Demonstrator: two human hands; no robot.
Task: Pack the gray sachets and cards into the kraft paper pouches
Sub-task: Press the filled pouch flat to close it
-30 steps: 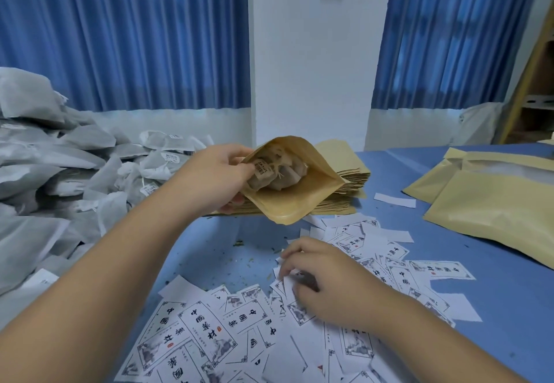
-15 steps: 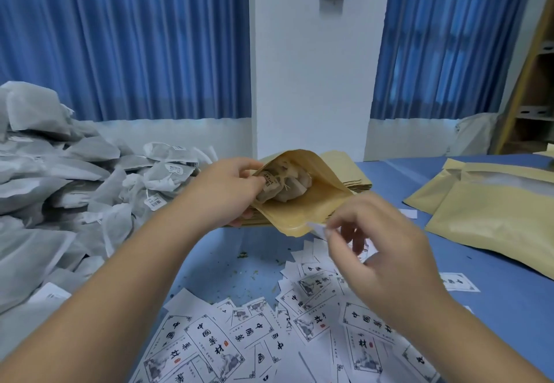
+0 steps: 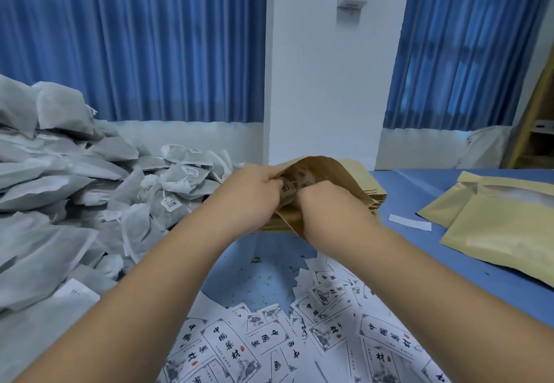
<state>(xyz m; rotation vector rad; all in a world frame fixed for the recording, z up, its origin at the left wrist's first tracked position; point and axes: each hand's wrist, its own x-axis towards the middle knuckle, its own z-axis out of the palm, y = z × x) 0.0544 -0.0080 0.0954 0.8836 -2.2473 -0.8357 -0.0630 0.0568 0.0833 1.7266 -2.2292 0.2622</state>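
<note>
Kraft pouch: left hand pinches its rim, right hand inside.

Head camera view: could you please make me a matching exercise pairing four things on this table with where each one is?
Things
1. gray sachets
2. printed cards
3. open kraft pouch
4. other kraft pouches

Places
A. gripped at its mouth by the left hand
B. lying on the right side of the table
C. heaped at the left
D. scattered nearest the camera

Pairs: 1-C, 2-D, 3-A, 4-B
</note>
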